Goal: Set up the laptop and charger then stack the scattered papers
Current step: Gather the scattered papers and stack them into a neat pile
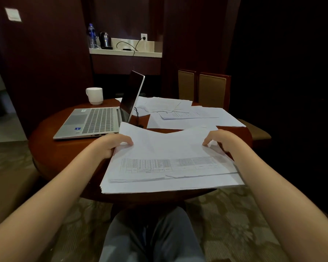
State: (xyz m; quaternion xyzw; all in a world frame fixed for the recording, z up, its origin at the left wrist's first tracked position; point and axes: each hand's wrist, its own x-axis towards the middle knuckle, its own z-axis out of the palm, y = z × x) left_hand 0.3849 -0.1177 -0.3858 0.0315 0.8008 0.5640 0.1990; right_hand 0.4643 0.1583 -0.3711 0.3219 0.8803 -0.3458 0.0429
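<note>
A thick stack of white papers (pixel 167 163) lies at the near edge of the round wooden table (pixel 51 148), its top sheet printed with a table grid. My left hand (pixel 112 143) grips the stack's left side, fingers curled over the top sheet. My right hand (pixel 221 139) grips the right side the same way. More loose papers (pixel 180 112) lie spread over the far right of the table. A silver laptop (pixel 95 121) stands open at the left, screen dark. A dark charger cable (pixel 138 118) runs down beside its screen.
A white mug (pixel 94 95) stands behind the laptop. Two padded chairs (pixel 210 89) sit beyond the table. On the back shelf (pixel 125 52) are a kettle, a water bottle and a cable plugged into a wall socket. My knees are under the table's near edge.
</note>
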